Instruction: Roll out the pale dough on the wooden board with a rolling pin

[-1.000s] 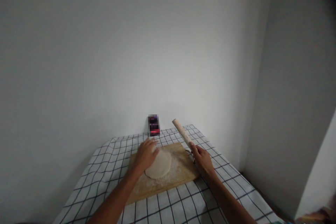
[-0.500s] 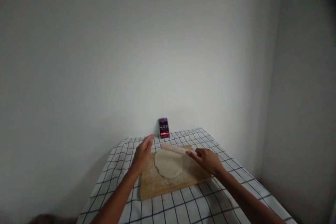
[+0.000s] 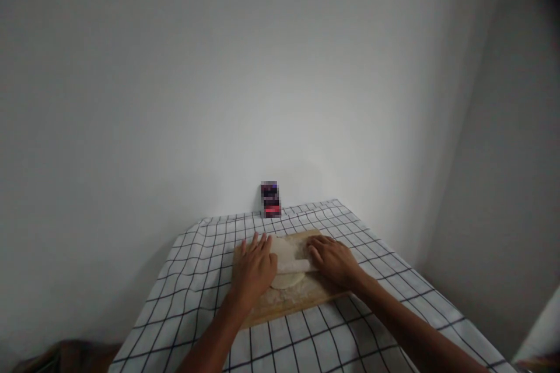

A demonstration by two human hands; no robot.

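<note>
A pale rolling pin lies crosswise over a flat, pale sheet of dough. The dough rests on a floured wooden board. My left hand lies palm down over the pin's left end, its fingers stretched forward and spread. Over the right end, my right hand has its fingers bent around the pin. Both ends of the pin are hidden under my hands, and the left hand covers part of the dough.
A checked white cloth covers the table under the board. At the far edge a phone, its screen blurred, leans against the pale wall. A brownish object shows at the lower left, too dim to identify.
The rolling pin has moved from the dough's far edge nearer to me, across its middle. My left hand has come down onto the pin's left end. The view has shifted slightly.
</note>
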